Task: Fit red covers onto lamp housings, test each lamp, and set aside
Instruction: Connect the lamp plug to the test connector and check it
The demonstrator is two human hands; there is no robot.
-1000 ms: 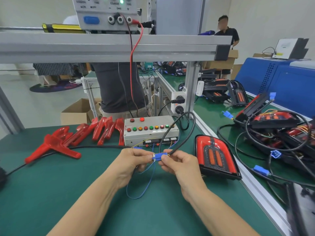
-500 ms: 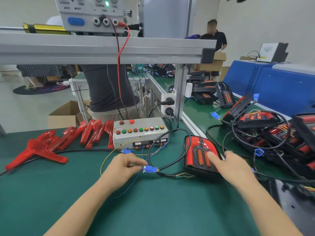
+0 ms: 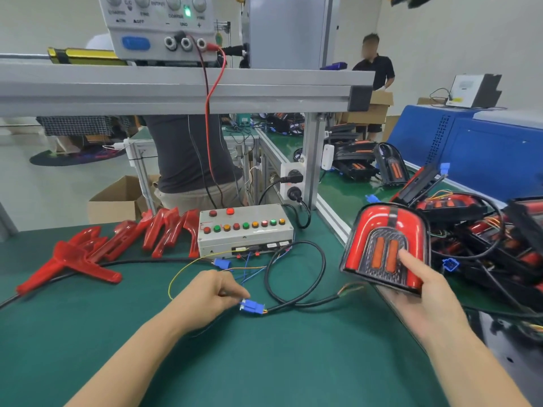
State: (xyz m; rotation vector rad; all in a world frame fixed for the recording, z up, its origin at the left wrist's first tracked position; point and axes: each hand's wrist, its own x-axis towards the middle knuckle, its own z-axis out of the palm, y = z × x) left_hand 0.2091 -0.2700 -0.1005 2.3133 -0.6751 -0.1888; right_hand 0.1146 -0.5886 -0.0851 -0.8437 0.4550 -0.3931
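Here the right hand [image 3: 423,292] is gripping the assembled lamp [image 3: 385,245], thumb on its red face, and holding it tilted above the right edge of the green desk [image 3: 264,362]. The left hand [image 3: 205,298] is pinching the blue connector [image 3: 252,306] that is lying on the desk at the end of the lamp's black cable [image 3: 296,301]. Loose red covers [image 3: 123,242] are lying beside the button test box [image 3: 245,230].

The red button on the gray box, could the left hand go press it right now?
Probably not right away: the left hand is pinching the blue connector. Once it lets go, only loose wires lie between it and the red button on the gray box.
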